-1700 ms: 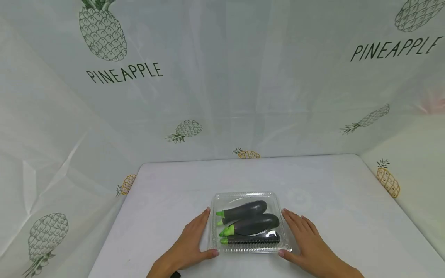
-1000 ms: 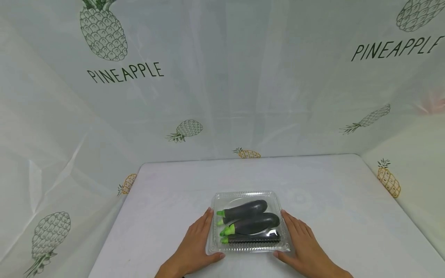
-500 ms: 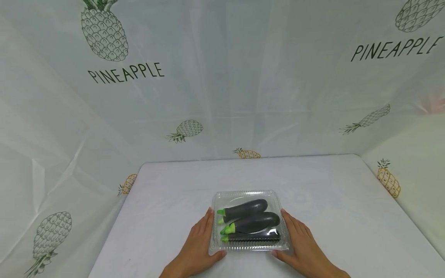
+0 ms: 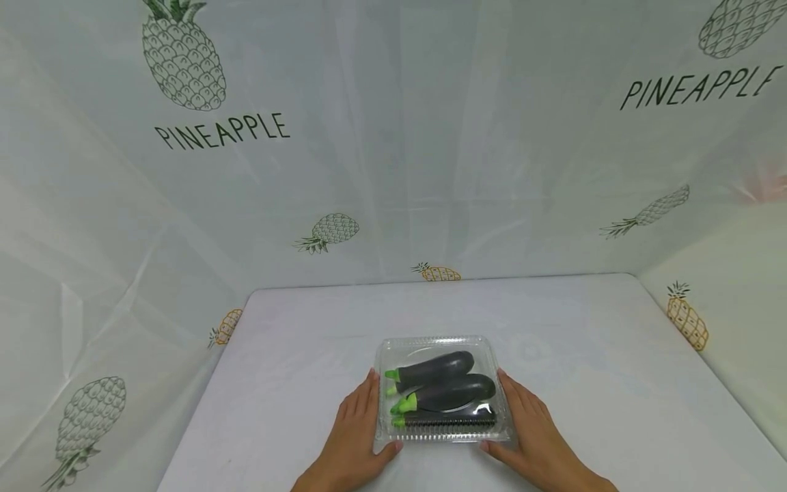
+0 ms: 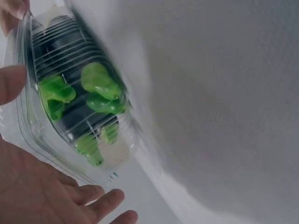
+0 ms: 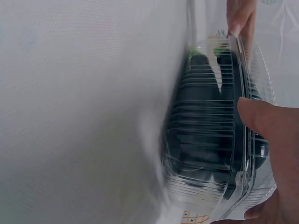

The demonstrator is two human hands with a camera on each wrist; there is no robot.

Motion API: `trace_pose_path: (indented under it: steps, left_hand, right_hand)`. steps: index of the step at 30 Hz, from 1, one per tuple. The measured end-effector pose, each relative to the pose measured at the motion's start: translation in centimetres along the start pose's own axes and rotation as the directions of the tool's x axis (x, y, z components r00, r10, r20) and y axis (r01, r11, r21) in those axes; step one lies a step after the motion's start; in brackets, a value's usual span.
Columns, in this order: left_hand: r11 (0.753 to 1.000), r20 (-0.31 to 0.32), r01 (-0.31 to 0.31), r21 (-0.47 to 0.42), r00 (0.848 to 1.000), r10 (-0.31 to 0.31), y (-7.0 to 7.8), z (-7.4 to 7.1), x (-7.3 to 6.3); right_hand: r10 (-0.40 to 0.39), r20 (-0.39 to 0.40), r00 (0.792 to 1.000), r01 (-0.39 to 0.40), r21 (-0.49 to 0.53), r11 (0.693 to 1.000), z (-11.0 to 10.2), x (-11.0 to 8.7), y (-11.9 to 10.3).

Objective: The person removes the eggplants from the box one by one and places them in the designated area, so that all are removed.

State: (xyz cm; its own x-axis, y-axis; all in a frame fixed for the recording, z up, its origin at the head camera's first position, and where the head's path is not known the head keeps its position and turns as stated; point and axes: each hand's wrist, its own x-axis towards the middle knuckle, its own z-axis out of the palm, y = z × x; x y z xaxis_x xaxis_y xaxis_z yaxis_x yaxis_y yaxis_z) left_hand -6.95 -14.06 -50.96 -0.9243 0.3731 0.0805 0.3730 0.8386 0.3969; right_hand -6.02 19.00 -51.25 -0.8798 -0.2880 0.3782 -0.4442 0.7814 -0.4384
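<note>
A clear plastic clamshell container [image 4: 449, 437] sits near the front of the white table, its lid down. Through the plastic I see several dark eggplants [image 4: 456, 393] with green stem ends pointing left. My left hand [image 4: 352, 432] holds the container's left side, fingers along the edge and thumb at the near corner. On the opposite side, my right hand [image 4: 540, 430] holds it the same way. The right wrist view has that thumb [image 6: 259, 116] pressing the clear rim. Green stems [image 5: 100, 81] show through the ribbed wall in the left wrist view, where the fingers extend past the corner.
The white tabletop [image 4: 344, 314] stretches behind the container to its far edge. A pale curtain [image 4: 430, 137] printed with pineapples hangs at the back and along both sides.
Both hands have come inward against the container, their thumbs shifting toward each other along its near edge. The container has moved very slightly away from me.
</note>
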Motion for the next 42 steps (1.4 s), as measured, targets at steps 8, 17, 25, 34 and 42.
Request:
trace_pose_path:
  steps: [8, 17, 25, 34, 42]
  left_hand:
    - [1.0, -0.031, 0.016, 0.007, 0.999, -0.015, 0.5, 0.2, -0.1]
    - [1.0, -0.057, 0.0, 0.001, 0.998, 0.0, 0.9, 0.4, -0.4]
    - [0.999, -0.075, -0.004, -0.032, 0.997, 0.002, 1.0, 0.4, -0.4]
    - [0.999, -0.126, -0.011, -0.039, 0.992, 0.006, 1.3, 0.5, -0.4]
    - [0.998, -0.188, -0.046, -0.045, 0.982, 0.036, 1.4, 0.8, -0.7]
  right_hand:
    - [-0.052, -0.037, 0.998, 0.052, -0.014, 0.999, 0.1, 0.2, 0.2]
    - [-0.062, -0.047, 0.997, 0.062, -0.004, 0.998, 0.3, 0.1, 0.5]
    - [-0.048, -0.041, 0.998, 0.049, 0.007, 0.999, 0.1, 0.3, 0.7]
    - [-0.043, -0.031, 0.999, 0.043, 0.007, 0.999, -0.1, 0.7, 0.8]
    - [-0.044, -0.032, 0.999, 0.044, 0.007, 0.999, 0.1, 0.6, 1.1]
